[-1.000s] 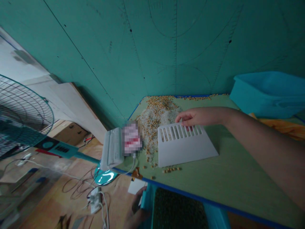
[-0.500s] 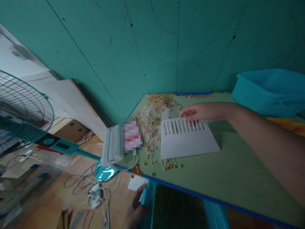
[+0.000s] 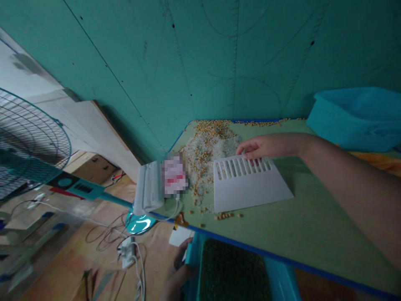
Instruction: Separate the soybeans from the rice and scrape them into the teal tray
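My right hand [image 3: 265,147] grips the slotted top edge of a white plastic scraper [image 3: 249,184] that stands on the green table [image 3: 282,225], fingers curled over it. To the scraper's left lies a heap of yellow beans mixed with white rice [image 3: 206,152]. A few loose beans [image 3: 227,215] sit at the scraper's lower corner. Below the table edge my left hand [image 3: 178,274] holds the rim of a teal bin [image 3: 232,271] with dark contents.
A white device [image 3: 149,193] with a cable lies at the table's left corner. A teal tub [image 3: 357,117] stands at the back right, orange cloth [image 3: 372,158] beside it. A standing fan [image 3: 31,159] and cables [image 3: 131,255] are on the floor to the left. The teal wall is right behind the table.
The scraper and my right hand have shifted a little right and away from the table's front edge. The loose beans stay by its corner. The view has drifted slightly.
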